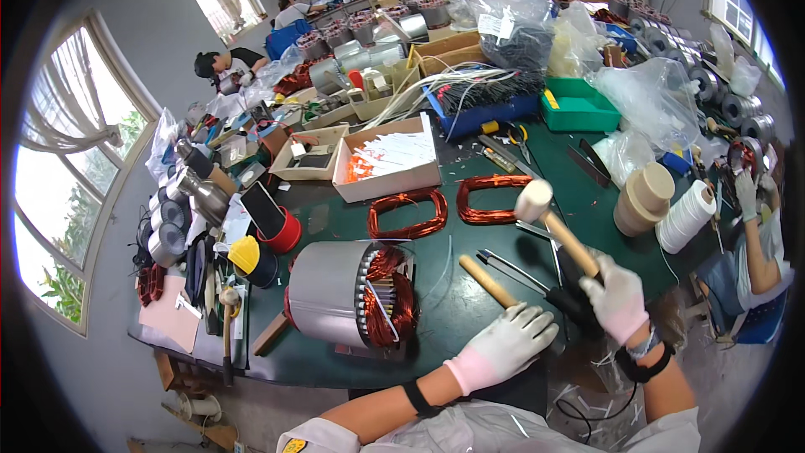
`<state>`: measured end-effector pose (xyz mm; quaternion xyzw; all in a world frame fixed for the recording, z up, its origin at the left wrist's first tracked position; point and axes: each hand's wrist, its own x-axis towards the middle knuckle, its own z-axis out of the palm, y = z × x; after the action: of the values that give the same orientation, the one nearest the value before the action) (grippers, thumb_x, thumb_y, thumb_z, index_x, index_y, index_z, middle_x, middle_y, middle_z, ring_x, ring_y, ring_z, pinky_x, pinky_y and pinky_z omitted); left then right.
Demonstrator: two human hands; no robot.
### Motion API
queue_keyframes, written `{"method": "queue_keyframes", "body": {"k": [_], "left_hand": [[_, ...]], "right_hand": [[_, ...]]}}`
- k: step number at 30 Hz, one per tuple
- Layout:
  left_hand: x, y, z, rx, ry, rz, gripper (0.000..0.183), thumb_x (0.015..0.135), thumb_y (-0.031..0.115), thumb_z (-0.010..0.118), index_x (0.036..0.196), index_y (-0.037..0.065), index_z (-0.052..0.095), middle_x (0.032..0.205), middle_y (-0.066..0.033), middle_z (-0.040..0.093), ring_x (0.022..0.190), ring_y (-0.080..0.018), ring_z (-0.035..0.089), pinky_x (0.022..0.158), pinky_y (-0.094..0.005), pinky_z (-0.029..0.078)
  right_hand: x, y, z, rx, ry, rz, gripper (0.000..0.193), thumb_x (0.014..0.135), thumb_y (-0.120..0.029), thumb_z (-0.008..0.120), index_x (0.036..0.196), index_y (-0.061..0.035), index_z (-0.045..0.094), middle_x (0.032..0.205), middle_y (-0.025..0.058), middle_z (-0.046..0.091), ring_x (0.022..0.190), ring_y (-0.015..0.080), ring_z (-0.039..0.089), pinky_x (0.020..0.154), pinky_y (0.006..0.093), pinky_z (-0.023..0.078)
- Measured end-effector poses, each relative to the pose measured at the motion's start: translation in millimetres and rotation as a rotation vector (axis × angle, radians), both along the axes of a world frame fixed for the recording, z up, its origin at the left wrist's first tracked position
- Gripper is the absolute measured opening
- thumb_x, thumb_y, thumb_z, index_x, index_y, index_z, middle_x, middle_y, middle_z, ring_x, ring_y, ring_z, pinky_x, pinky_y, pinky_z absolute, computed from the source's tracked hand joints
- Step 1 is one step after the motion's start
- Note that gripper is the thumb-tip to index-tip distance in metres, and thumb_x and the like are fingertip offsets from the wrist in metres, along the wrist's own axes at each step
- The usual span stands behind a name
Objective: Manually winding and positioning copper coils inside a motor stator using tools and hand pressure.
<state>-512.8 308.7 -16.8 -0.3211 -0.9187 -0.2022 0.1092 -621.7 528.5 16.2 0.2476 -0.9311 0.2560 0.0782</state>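
My right hand (616,298), in a white glove with a pink cuff, is closed around the wooden handle of a mallet (573,243); its pale head is raised over the green table. My left hand (507,342), gloved alike, lies low over the table, fingers stretched out at the near end of a wooden stick (486,281). The fingers cover that end. Left of the stick, a motor stator (331,294) rests on its side, with a grey metal shell and copper windings at the opening. Two tied copper wire coils (408,214) lie behind it.
Pointed tools (511,268) lie between my hands. A white thread spool (688,216) stands at right. Behind are a carton of white strips (390,158) and a green tray (580,105). A hammer (228,319) lies at the left edge. Several people work nearby, one at right.
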Motion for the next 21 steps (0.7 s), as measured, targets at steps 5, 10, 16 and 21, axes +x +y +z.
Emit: {"method": "queue_keyframes", "body": {"k": [5, 10, 16, 21], "left_hand": [[54.0, -43.4, 14.7, 0.175, 0.068, -0.143, 0.036, 0.082, 0.014, 0.073, 0.115, 0.0, 0.071, 0.114, -0.0174, 0.071, 0.103, -0.0317, 0.072, 0.09, -0.0431, 0.059], [129.0, -110.5, -9.4, 0.143, -0.134, 0.44, 0.022, 0.081, 0.006, 0.073, 0.103, 0.003, 0.074, 0.106, -0.0159, 0.074, 0.089, -0.0332, 0.073, 0.077, -0.0401, 0.06], [139.3, -89.9, -1.4, 0.451, -0.197, 0.823, 0.045, 0.086, 0.008, 0.076, 0.13, 0.004, 0.066, 0.111, -0.0144, 0.072, 0.074, -0.0264, 0.072, 0.069, -0.0358, 0.059], [143.6, -88.1, -4.2, 0.501, -0.182, 0.864, 0.048, 0.089, 0.004, 0.074, 0.135, -0.001, 0.062, 0.112, -0.0176, 0.071, 0.07, -0.0182, 0.069, 0.067, -0.03, 0.057]], "right_hand": [[-20.4, 23.4, -17.2, 0.275, 0.324, -0.167, 0.042, 0.084, -0.008, 0.074, 0.124, -0.0023, 0.061, 0.106, 0.0142, 0.065, 0.099, 0.0364, 0.063, 0.082, 0.0483, 0.052], [36.7, -48.6, -12.9, -0.018, 0.045, 0.355, 0.044, 0.078, -0.024, 0.081, 0.117, -0.0072, 0.067, 0.114, 0.0147, 0.065, 0.107, 0.035, 0.062, 0.09, 0.0471, 0.052], [29.5, -74.2, -51.3, 0.201, 0.214, 0.245, 0.024, 0.088, -0.01, 0.066, 0.112, -0.0088, 0.065, 0.101, 0.0086, 0.062, 0.094, 0.0277, 0.065, 0.075, 0.0419, 0.054], [18.8, -57.4, -57.9, 0.275, 0.28, 0.134, 0.03, 0.083, -0.002, 0.065, 0.112, -0.0085, 0.067, 0.097, 0.0101, 0.062, 0.09, 0.0296, 0.065, 0.075, 0.0444, 0.054]]}}
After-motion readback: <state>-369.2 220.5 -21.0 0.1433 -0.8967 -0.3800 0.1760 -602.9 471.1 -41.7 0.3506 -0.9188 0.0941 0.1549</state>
